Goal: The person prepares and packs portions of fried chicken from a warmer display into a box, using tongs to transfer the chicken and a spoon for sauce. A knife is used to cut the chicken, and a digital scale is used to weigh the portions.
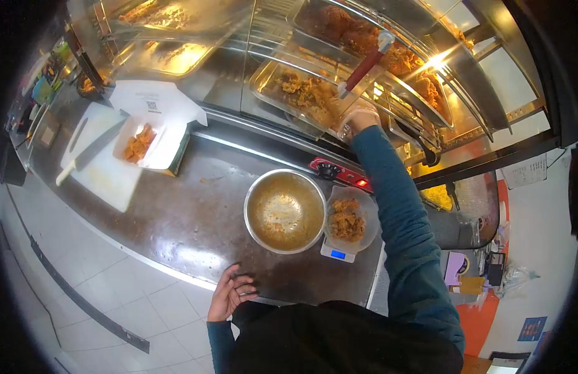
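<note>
I see the warmer (223, 87) biggest, then counter (201, 206). Inside the warmer: tray (279, 107), with food. Metal bowl (282, 209) on counter, smeared inside. Clear tub (371, 215) just beside it. My left hand (231, 293): near counter edge, fingers apart, curled. Right hand (357, 118): gloved, by the tray; can't tell fingers. Fried pieces (346, 221) in tub, scale (329, 252) under.

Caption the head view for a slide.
Right hand in lit food cabinet; left hand empty; metal bowl and scale on counter.
</note>
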Action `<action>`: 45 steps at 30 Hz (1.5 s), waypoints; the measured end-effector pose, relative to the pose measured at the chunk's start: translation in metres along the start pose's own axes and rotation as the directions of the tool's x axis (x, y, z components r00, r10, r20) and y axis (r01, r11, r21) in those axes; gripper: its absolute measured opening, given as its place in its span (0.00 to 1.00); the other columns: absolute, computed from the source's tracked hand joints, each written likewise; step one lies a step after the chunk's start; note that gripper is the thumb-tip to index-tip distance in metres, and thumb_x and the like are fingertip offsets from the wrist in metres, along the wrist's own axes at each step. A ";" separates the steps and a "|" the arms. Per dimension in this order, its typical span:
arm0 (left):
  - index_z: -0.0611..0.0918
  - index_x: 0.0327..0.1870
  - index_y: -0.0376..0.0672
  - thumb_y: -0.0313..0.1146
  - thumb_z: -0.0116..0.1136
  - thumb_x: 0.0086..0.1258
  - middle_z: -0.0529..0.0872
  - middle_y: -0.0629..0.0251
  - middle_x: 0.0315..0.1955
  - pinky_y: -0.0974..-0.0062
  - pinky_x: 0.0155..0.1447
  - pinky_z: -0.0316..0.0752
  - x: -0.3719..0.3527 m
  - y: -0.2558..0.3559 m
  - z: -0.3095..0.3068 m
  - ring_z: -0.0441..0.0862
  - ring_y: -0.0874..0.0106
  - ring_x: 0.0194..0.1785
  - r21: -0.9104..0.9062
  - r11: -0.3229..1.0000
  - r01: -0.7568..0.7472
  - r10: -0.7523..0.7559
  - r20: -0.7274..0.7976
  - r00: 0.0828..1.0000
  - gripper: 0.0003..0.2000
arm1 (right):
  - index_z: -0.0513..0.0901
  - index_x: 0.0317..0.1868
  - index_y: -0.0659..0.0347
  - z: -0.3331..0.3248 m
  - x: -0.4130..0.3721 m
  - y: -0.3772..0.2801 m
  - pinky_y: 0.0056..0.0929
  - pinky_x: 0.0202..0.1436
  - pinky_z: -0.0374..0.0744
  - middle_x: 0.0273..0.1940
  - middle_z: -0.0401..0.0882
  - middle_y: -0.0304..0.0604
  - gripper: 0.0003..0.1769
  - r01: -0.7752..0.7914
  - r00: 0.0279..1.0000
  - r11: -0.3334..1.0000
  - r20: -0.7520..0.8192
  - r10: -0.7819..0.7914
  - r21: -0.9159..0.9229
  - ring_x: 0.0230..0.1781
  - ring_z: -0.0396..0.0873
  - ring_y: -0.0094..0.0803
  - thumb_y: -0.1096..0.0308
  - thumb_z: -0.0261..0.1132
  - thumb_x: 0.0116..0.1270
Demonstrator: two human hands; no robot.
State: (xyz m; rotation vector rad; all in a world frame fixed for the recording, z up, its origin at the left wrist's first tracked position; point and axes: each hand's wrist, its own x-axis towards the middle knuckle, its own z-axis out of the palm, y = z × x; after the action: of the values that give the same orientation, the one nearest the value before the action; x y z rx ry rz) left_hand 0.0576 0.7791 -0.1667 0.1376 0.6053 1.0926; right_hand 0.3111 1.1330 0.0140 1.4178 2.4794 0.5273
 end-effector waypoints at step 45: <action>0.49 0.63 0.46 0.38 0.39 0.67 0.72 0.50 0.46 0.57 0.48 0.73 0.003 -0.002 0.005 0.76 0.60 0.45 0.055 0.998 -0.030 0.030 -0.001 1.000 0.25 | 0.75 0.44 0.63 -0.015 -0.207 -0.014 0.22 0.40 0.73 0.43 0.75 0.42 0.15 -0.201 0.845 0.330 -0.007 0.535 0.922 0.40 0.74 0.26 0.76 0.60 0.54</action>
State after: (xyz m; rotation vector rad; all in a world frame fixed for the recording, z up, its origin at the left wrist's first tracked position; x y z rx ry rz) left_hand 0.0629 0.7812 -0.1646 0.1939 0.6370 1.1054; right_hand 0.3987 0.9448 0.0272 2.5124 2.7712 -0.8235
